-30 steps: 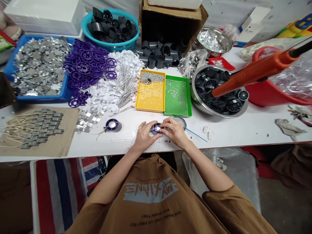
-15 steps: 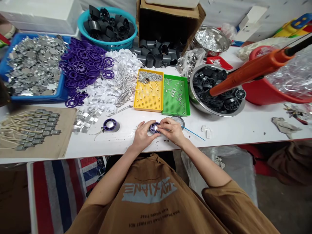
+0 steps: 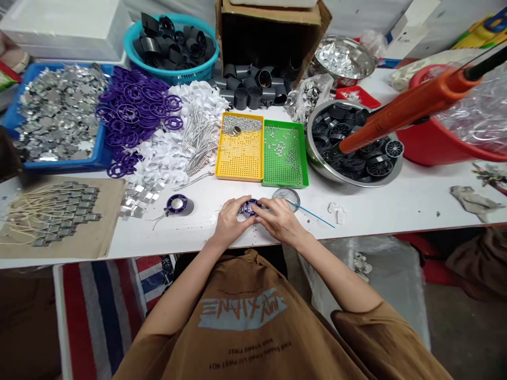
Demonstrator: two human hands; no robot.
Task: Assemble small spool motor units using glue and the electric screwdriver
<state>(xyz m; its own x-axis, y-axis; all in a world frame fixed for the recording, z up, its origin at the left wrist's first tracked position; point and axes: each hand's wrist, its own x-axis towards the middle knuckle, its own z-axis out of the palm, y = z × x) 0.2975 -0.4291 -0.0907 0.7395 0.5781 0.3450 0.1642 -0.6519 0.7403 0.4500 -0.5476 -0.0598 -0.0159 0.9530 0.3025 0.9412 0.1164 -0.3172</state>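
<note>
"What are you holding?"

"Your left hand (image 3: 230, 222) and right hand (image 3: 280, 221) both grasp one round purple plastic disc (image 3: 250, 208), near the front edge of the white counter (image 3: 190, 244)."

Two hands at lower centre, the left hand (image 3: 229, 222) and the right hand (image 3: 281, 221), with one purple spool (image 3: 249, 208) between them, and a second purple spool (image 3: 177, 203) just left! Above: one yellow tray (image 3: 237, 177), one green tray (image 3: 285, 184), one teal basket (image 3: 132, 50), and two steel bowls (image 3: 317, 161) (image 3: 366, 62) at upper right!
</note>
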